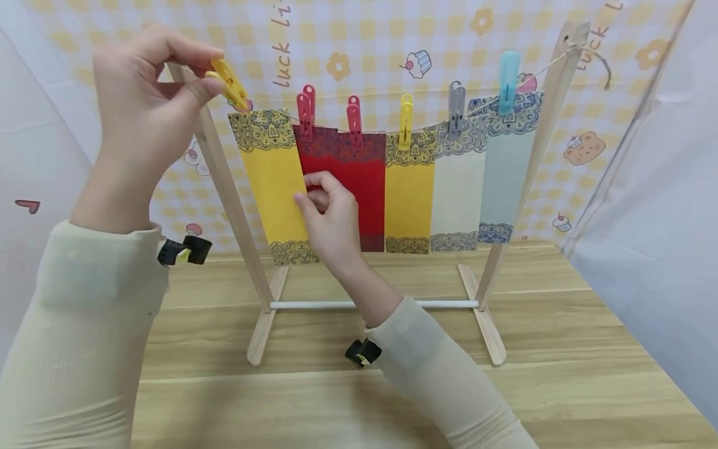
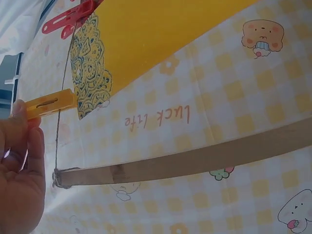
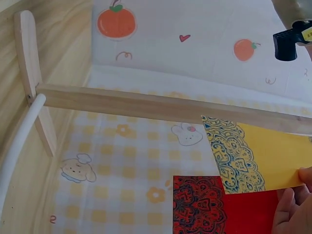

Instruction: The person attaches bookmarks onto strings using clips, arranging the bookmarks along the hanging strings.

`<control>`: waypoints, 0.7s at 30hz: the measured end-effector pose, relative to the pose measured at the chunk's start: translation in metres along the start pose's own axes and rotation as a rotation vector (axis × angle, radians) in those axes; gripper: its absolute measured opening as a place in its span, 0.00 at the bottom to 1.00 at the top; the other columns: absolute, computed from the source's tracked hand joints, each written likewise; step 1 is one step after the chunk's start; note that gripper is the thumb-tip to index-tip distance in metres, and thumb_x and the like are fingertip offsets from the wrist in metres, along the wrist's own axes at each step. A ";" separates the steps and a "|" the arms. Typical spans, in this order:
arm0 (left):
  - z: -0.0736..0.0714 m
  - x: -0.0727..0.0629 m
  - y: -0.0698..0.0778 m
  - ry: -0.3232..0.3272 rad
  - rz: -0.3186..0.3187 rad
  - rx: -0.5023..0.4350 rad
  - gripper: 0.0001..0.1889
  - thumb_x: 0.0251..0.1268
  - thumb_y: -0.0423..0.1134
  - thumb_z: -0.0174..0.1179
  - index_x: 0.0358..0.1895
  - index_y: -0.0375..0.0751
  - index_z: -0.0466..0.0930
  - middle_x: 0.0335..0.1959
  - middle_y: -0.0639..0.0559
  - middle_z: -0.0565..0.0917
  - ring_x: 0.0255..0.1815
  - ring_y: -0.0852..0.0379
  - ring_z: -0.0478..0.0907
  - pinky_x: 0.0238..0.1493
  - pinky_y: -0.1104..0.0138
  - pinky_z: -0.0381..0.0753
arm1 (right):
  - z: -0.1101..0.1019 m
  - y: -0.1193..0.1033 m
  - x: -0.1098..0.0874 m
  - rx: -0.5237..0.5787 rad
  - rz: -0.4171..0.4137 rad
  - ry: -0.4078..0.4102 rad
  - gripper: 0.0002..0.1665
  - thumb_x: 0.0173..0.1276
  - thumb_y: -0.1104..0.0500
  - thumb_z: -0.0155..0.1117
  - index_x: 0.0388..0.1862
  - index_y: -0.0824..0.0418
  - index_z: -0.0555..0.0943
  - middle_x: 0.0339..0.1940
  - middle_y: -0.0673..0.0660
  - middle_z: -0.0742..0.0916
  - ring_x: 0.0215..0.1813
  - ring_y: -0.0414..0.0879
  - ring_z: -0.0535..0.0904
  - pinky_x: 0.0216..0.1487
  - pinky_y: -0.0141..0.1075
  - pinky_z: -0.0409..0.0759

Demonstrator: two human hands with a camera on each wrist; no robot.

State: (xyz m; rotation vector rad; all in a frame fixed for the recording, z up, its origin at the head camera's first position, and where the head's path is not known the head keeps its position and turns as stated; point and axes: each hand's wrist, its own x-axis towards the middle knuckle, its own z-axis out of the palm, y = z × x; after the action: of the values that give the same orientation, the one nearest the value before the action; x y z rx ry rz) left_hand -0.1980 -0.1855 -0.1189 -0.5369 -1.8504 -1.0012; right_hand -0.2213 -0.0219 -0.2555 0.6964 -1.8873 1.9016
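Note:
My left hand (image 1: 143, 106) pinches the handles of a yellow clothespin (image 1: 231, 86) between thumb and fingers. The clothespin's tip is right at the upper left corner of a yellow paper card (image 1: 272, 187) with blue lace-patterned ends. In the left wrist view the clothespin (image 2: 51, 103) crosses the string (image 2: 57, 141) beside the card's patterned end. Lower down, my right hand (image 1: 336, 218) pinches this card's right edge between thumb and fingers. The yellow card overlaps a red card (image 1: 371, 193), whose left part is hidden behind it and the right hand.
Red clothespins (image 1: 354, 121), a yellow one (image 1: 406, 121), a grey one (image 1: 457, 109) and a light blue one (image 1: 509, 81) hold the cards along the string. A wooden frame (image 1: 552, 106) with a white bottom rod (image 1: 449, 305) stands on the wooden table (image 1: 314, 399) before a checked cloth.

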 end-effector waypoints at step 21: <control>-0.008 -0.007 0.004 -0.030 -0.023 0.047 0.06 0.61 0.27 0.66 0.40 0.35 0.88 0.33 0.67 0.84 0.35 0.64 0.77 0.38 0.83 0.79 | 0.004 -0.001 0.003 -0.013 -0.038 -0.028 0.11 0.69 0.67 0.64 0.49 0.68 0.81 0.44 0.64 0.88 0.42 0.50 0.85 0.37 0.25 0.78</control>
State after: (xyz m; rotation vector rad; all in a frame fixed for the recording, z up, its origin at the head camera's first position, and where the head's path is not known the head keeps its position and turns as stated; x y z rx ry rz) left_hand -0.1877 -0.1890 -0.1220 -0.5061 -1.9054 -0.9675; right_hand -0.2231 -0.0265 -0.2527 0.7535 -1.8882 1.8639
